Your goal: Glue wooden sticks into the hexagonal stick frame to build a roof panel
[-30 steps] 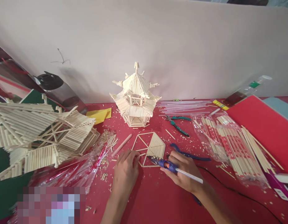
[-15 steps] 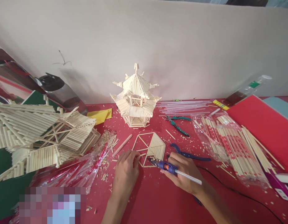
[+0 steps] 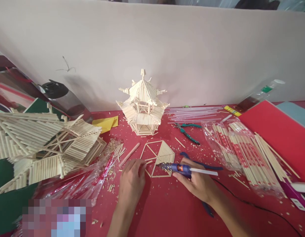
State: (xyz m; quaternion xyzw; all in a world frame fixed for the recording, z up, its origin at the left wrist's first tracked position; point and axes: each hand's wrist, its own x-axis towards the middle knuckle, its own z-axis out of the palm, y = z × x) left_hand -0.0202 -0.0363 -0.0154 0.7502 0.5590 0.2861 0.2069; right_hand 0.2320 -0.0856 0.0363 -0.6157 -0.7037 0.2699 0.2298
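The stick frame [image 3: 158, 158] lies flat at the centre of the frame on the red table [image 3: 167, 210], part filled with sticks, part open triangles. The glue gun [image 3: 178, 169] points left, its nozzle over the frame's lower right edge. The right hand [image 3: 199, 184] is clenched around the gun, a clear glue stick jutting from its back. The left hand [image 3: 131, 181] lies flat just left of the frame, fingertips pressing its lower left corner.

Risks, as I judge them: the left fingertips sit near the nozzle, so hot glue could reach them; the light frame could skid on the wood chips if the pressing hand lifts; the gun's cord [image 3: 253, 204] trails toward the lower right and could snag.

Above the frame stands a small pagoda [image 3: 142, 108]; pliers [image 3: 188, 131] lie to the upper right.
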